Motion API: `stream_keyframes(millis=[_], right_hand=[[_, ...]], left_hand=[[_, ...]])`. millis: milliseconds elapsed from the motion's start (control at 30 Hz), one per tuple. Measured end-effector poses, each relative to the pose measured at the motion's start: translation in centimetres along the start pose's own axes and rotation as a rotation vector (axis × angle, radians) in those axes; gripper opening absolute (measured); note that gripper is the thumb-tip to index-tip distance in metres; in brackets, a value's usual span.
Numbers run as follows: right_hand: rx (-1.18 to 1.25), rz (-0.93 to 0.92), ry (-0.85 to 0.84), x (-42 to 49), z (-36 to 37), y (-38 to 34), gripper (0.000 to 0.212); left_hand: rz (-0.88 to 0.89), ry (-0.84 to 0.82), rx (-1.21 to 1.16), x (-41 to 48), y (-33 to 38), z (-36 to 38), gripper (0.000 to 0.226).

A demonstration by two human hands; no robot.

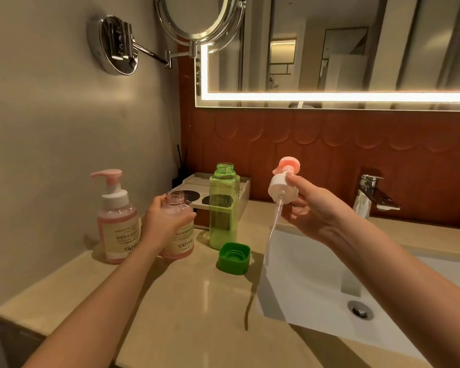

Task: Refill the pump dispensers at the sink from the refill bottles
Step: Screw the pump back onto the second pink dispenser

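1. Head view, left side: left hand curled round open pink dispenser, upright on counter, neck bare, fill level unclear.
2. Head view, right side: right hand pinching detached pump head by its white collar, raised over near edge of sink basin; dip tube trailing down.
3. Between the hands: green refill bottle, upright, uncapped, just right of held dispenser; green cap mouth-up on counter in front.
4. Far left: second pink dispenser, pump on, beside left forearm.
5. Relation to watch: refill bottle left of right hand, long axis vertical, nearer left hand, already occupied. Likely need: pump head set down first, then right hand free for lift and pour.
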State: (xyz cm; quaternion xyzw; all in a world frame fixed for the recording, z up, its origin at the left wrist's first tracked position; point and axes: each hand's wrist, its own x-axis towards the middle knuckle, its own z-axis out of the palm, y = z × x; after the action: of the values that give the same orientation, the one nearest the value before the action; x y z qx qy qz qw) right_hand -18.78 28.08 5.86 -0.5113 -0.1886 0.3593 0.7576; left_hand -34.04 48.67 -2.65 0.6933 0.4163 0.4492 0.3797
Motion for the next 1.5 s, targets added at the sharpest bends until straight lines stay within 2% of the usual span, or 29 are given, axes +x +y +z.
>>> stream_keyframes(millis=[233, 400, 633, 1000, 1133, 1333, 1500], right_hand=[[0.068, -0.020, 0.010, -1.4, -0.9, -0.7, 0.024], [0.145, -0.039, 0.012, -3.6, -1.6, -0.9, 0.040], [0.178, -0.094, 0.047, -6.0, -2.0, -0.5, 0.033], [-0.146, -0.332, -0.047, -7.5, -0.6, -0.2, 0.044], [-0.284, -0.444, -0.091, -7.5, 0.0, -0.5, 0.032], [-0.375, -0.556, -0.090, -7.2, 0.2, -1.5, 0.033], [-0.556, -0.573, -0.189, -7.0, 0.1, -0.9, 0.022]], left_hand=[[0.087, -0.077, -0.063, -3.5, 0.3, -1.3, 0.048], [0.113, -0.117, -0.139, -7.8, 1.0, -2.2, 0.049], [0.163, -0.206, -0.172, -12.6, 2.0, -1.8, 0.054], [0.191, -0.188, -0.306, -16.8, 3.3, 1.4, 0.055], [0.204, -0.177, -0.323, -17.3, 3.3, 2.0, 0.061], [0.225, -0.167, -0.309, -17.3, 3.4, 2.2, 0.058], [0.226, -0.158, -0.321, -17.4, 3.4, 2.2, 0.061]])
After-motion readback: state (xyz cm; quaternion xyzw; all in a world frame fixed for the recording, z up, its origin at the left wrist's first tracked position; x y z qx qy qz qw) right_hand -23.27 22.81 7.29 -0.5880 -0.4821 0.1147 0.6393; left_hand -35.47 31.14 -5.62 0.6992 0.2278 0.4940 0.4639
